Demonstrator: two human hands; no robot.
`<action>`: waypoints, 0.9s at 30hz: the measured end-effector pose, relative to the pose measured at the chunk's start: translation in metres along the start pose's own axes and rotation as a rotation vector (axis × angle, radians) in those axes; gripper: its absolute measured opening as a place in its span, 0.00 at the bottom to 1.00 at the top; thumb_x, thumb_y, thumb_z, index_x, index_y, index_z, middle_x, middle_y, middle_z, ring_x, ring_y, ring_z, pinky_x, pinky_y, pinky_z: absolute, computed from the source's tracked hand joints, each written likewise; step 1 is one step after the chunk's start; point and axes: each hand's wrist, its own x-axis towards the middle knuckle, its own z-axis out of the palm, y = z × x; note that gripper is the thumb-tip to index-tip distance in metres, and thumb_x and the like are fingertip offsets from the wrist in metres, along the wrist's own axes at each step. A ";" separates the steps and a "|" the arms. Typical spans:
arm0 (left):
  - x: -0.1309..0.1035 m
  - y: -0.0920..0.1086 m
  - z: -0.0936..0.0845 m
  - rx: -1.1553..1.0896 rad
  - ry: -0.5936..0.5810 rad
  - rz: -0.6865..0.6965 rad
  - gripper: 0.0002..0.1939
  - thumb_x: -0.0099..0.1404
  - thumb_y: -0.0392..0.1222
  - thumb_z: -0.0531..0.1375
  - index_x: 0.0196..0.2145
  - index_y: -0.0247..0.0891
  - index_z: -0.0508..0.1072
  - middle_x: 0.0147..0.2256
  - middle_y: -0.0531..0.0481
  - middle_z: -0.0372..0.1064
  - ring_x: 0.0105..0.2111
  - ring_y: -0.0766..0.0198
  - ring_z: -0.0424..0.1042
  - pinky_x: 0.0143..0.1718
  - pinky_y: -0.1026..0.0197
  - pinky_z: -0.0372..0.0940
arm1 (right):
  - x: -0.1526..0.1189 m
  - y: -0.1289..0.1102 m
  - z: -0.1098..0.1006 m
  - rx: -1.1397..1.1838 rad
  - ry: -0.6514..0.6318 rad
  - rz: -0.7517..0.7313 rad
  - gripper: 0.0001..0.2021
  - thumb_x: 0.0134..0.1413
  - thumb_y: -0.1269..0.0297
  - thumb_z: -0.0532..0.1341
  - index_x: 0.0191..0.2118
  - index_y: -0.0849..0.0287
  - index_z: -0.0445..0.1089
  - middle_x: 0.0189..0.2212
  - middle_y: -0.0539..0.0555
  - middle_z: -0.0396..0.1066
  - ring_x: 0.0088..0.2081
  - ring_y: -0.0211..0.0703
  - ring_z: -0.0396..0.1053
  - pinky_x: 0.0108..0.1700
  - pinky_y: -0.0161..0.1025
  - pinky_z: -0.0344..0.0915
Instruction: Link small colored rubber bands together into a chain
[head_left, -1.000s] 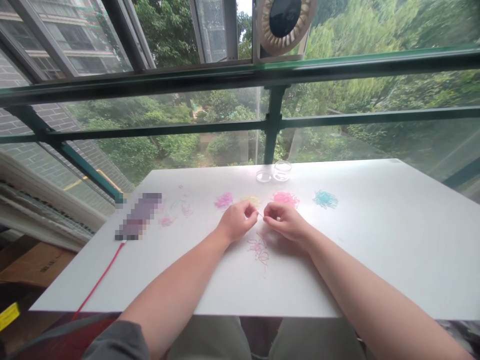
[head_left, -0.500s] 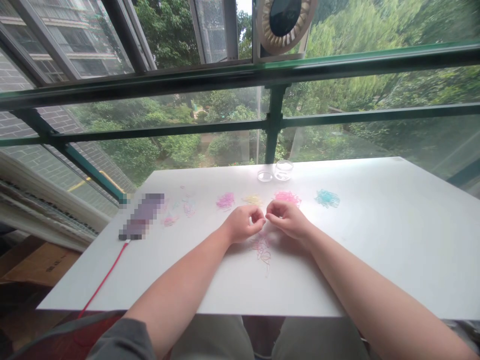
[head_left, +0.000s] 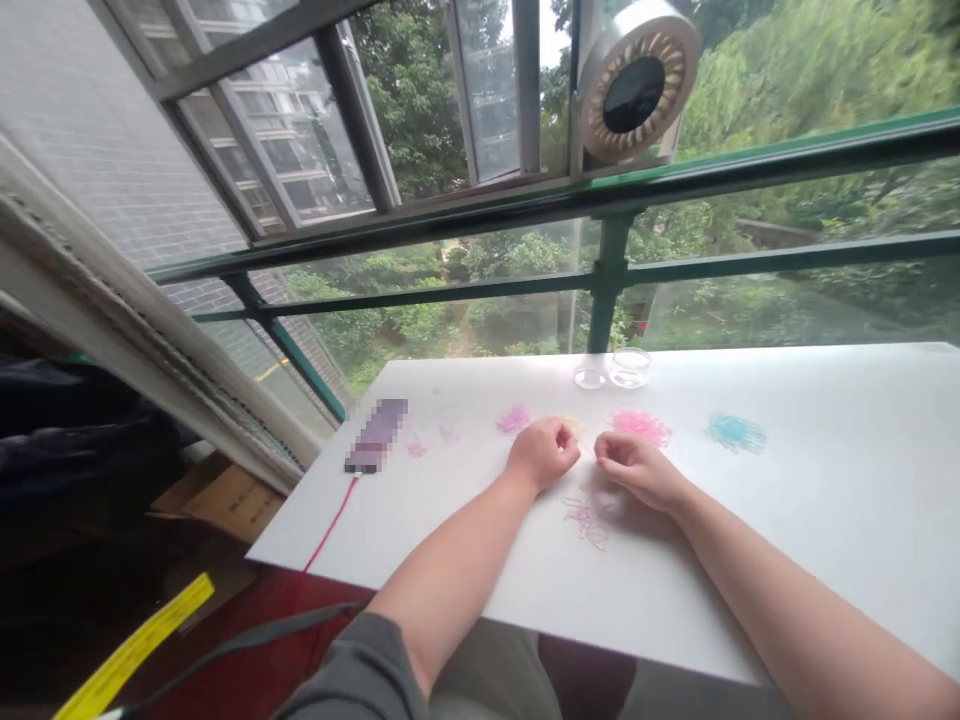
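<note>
My left hand [head_left: 546, 452] is closed in a pinch above the table. Facing it, my right hand [head_left: 637, 470] pinches too, a small gap away. A faint thin strand, seemingly a rubber band [head_left: 588, 452], spans the fingertips. Below the hands lies a loose tangle of pinkish rubber bands [head_left: 589, 520]. Behind them are a purple pile [head_left: 514, 419], a yellow pile [head_left: 571, 425] partly hidden by my left hand, and a bright pink pile [head_left: 639, 427] behind my right hand. Farther right lies a teal pile [head_left: 736, 432].
A clear round container [head_left: 629, 368] and a clear lid [head_left: 590, 379] stand at the white table's [head_left: 825, 540] back edge. On the left lies a blurred-out phone [head_left: 379, 435] with a red cable [head_left: 330, 525]. Small pinkish scraps [head_left: 417, 450] lie beside it. A green railing [head_left: 420, 295] runs behind.
The view has turned left, so everything sits farther right in the picture. My hands have drawn slightly apart, both still pinching.
</note>
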 end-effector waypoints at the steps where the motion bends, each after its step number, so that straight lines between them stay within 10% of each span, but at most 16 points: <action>1: 0.000 0.001 0.001 0.019 0.005 0.006 0.05 0.56 0.40 0.54 0.27 0.38 0.68 0.27 0.51 0.70 0.29 0.64 0.67 0.32 0.63 0.62 | 0.000 0.002 -0.001 0.003 0.014 0.006 0.08 0.43 0.64 0.57 0.22 0.58 0.56 0.17 0.44 0.50 0.20 0.32 0.49 0.22 0.33 0.45; 10: -0.002 0.001 0.005 0.070 -0.066 0.173 0.05 0.56 0.40 0.55 0.29 0.37 0.69 0.31 0.48 0.72 0.31 0.63 0.68 0.37 0.61 0.65 | 0.008 0.029 -0.008 -0.127 0.073 0.028 0.13 0.44 0.53 0.61 0.25 0.58 0.63 0.17 0.49 0.59 0.21 0.37 0.55 0.23 0.37 0.54; 19: 0.002 0.003 0.001 0.131 -0.034 0.038 0.08 0.58 0.41 0.54 0.32 0.36 0.70 0.32 0.47 0.71 0.33 0.61 0.69 0.36 0.60 0.65 | 0.006 0.005 -0.006 -0.121 0.006 0.005 0.10 0.38 0.61 0.58 0.19 0.58 0.56 0.15 0.45 0.52 0.19 0.33 0.49 0.22 0.34 0.46; 27: 0.001 0.010 0.000 0.171 -0.056 0.029 0.08 0.60 0.41 0.52 0.33 0.37 0.69 0.34 0.46 0.71 0.36 0.59 0.68 0.40 0.59 0.64 | 0.015 0.007 0.003 -0.143 0.232 0.021 0.10 0.39 0.58 0.57 0.24 0.59 0.60 0.15 0.45 0.57 0.19 0.33 0.54 0.22 0.34 0.51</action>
